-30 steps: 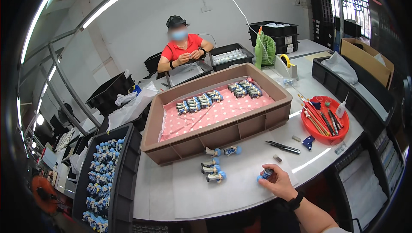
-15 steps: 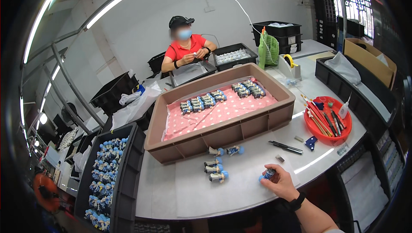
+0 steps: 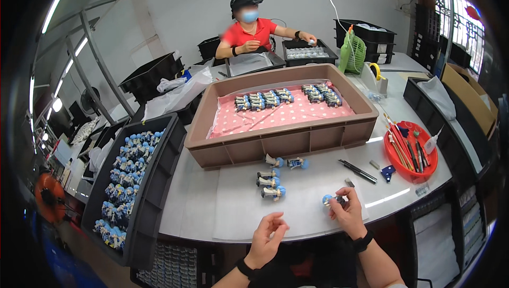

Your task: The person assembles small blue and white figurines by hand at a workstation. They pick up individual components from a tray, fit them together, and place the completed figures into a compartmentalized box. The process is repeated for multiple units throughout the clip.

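Note:
My right hand [image 3: 348, 215] pinches a small figurine [image 3: 327, 199] with a light-blue head and dark body, held just above the white table's near part. My left hand [image 3: 269, 239] is raised over the table's front edge, its fingers loosely curved and apart from the thumb, with nothing in it. Between my hands and the brown tray lie several similar figurines [image 3: 272, 193] on their sides. The brown tray [image 3: 275, 143] has a pink dotted cloth [image 3: 244, 126] inside. Two groups of figurines [image 3: 263, 100] lie in rows on that cloth.
At left, a dark crate [image 3: 154, 203] holds many blue-headed figurines. A red basket [image 3: 395, 160] of brushes and pens stands at right, near a black pen [image 3: 358, 171] and a small eraser-like block [image 3: 349, 182]. Across the table, a co-worker [image 3: 249, 36] reaches toward a black crate [image 3: 310, 60].
My left hand has come into view from below. My right hand still holds the figurine, now turned differently. The view has shifted, and the co-worker's hands have moved apart, one over the crate.

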Demonstrator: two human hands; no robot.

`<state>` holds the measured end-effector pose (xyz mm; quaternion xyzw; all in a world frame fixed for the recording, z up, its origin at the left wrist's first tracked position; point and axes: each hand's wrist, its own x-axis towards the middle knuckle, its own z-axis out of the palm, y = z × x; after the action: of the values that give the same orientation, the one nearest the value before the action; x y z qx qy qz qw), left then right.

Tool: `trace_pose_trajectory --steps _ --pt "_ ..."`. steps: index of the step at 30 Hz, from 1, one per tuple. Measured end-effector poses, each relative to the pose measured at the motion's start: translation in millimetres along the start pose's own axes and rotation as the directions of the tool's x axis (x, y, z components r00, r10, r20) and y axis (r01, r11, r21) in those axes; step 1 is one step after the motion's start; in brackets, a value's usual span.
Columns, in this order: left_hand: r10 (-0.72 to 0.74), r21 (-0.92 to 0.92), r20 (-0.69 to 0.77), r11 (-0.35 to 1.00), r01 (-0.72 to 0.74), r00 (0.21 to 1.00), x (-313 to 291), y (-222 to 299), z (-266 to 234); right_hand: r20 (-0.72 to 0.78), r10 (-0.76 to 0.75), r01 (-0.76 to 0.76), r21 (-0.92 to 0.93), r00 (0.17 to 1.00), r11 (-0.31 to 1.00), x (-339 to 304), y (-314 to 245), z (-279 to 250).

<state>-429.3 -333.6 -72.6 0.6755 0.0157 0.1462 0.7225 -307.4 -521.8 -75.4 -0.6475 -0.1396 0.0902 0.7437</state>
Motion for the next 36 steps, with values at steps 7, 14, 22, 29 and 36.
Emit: trace_pose_trajectory --steps 7,14,22,29,36 --pt "-0.104 -0.280 -0.008 0.955 0.097 0.995 21 -10 19 0.077 -0.107 0.096 0.132 0.991 0.987 -20 -3 61" --pt "-0.150 -0.380 -0.231 0.924 0.052 0.961 30 -4 6 0.405 -0.074 0.065 0.035 0.911 0.997 -11 19 68" --pt "-0.247 -0.400 -0.109 0.898 0.185 0.963 43 -29 -12 0.379 0.080 -0.169 0.208 0.922 0.963 -4 26 64" --pt "-0.205 -0.469 -0.103 0.873 0.134 0.973 40 -18 -10 0.399 0.043 -0.102 0.128 0.916 0.986 -8 13 66" --pt "-0.208 -0.470 -0.102 0.872 0.137 0.973 40 -25 -12 0.402 0.060 -0.120 0.126 0.914 0.985 -8 12 67"
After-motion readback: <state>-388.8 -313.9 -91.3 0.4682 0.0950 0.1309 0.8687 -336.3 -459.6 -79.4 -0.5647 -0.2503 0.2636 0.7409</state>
